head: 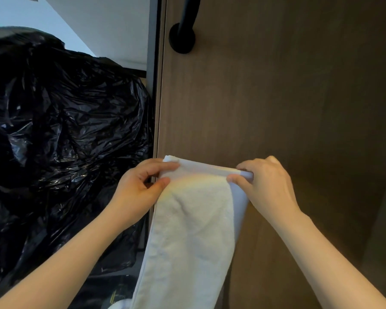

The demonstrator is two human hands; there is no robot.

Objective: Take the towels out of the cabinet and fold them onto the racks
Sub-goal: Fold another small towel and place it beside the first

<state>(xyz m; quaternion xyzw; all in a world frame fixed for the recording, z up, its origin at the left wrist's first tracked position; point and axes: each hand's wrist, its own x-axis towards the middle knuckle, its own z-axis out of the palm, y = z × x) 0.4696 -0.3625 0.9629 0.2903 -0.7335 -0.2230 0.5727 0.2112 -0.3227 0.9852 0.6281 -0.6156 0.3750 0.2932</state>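
Head view looks down on a white towel (192, 230) held up by its top edge in front of a brown wood-grain door (276, 97). The left hand (138, 188) pinches the towel's upper left corner, with the thumb under the edge and the forefinger laid along the top. The right hand (265, 184) grips the upper right corner, its fingers curled over the fold and the thumb pressed against the near face. The top edge is stretched nearly level between the two hands. From there the towel hangs as a long folded strip toward the bottom of the frame, between the two bare forearms. Whether the cloth touches the door behind it cannot be told. High on the door sits the round base of a black handle (183, 30). Left of the door's edge a large, crumpled black plastic bag (65, 130) fills the space, with a pale wall (112, 25) above it. A scrap of white cloth (120, 305) shows at the bottom edge, just left of the hanging towel.
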